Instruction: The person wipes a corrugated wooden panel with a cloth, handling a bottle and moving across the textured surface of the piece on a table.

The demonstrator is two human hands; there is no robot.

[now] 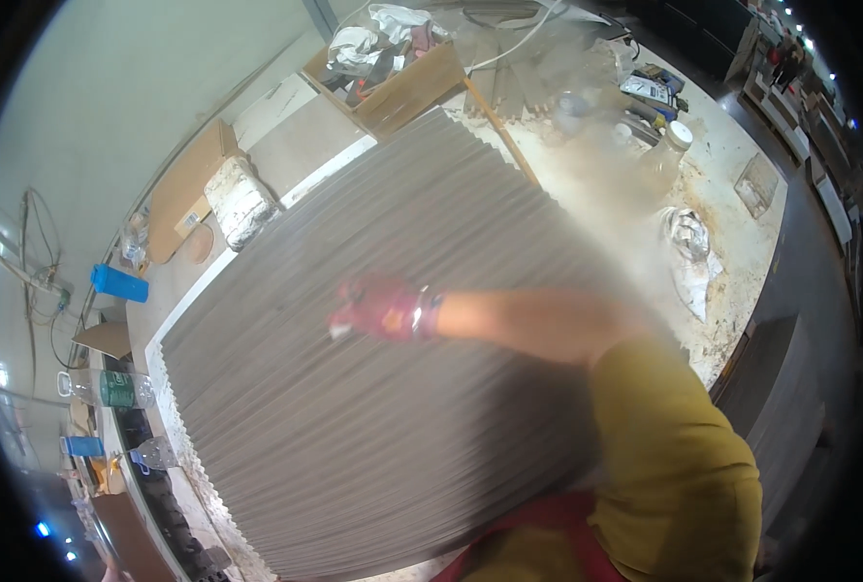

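Observation:
My right hand point(385, 308), in a dark red glove and blurred by motion, is over the middle of a large grey-brown ridged panel point(286, 427). Its fingers are closed, and a small white piece point(339, 331) sticks out below them; its kind is too blurred to tell. The right forearm crosses from the right, with a mustard-yellow sleeve point(679, 436) above the elbow. The panel's long narrow ridges run side by side, and its left and far right edges look scalloped. My left hand is not in view.
A cardboard box point(412, 92) of rags and tools stands behind the panel. A dusty white-wrapped block point(241, 202), a blue cup point(119, 282) and a clear bottle point(126, 389) line the left. On the right lie a white-capped jar point(671, 150) and a crumpled rag point(688, 254).

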